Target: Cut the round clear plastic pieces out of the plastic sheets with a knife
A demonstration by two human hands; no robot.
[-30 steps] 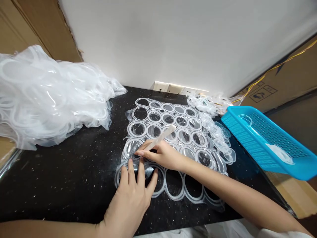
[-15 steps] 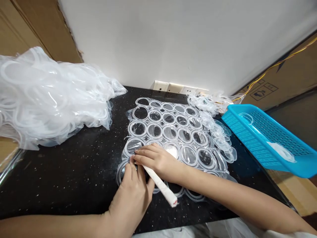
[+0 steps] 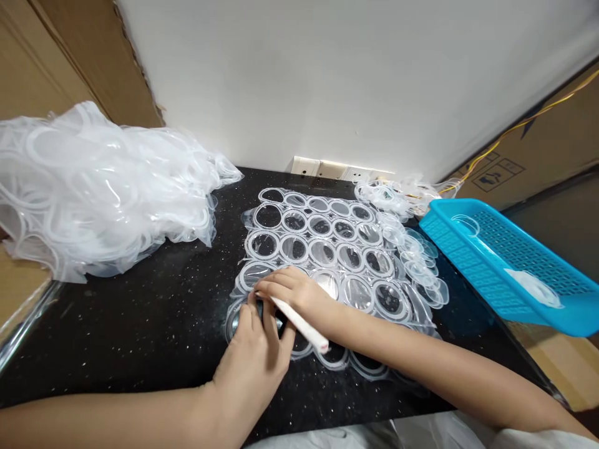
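right hand [image 3: 302, 299] clamps a slim white stick [image 3: 302, 327] over clear ring-patterned plastic sheeting [image 3: 322, 249] on the black speckled counter [image 3: 140, 337]; left hand [image 3: 253, 358] bends alongside, its grip hidden. seemingly the near-left edge is being worked; next calls for steady pinning.

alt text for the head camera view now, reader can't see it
A person's right hand grips a white stick beside their left hand, both over a sheet of clear plastic rings on a speckled black counter. A heap of plastic lies at picture left, a blue basket at picture right.
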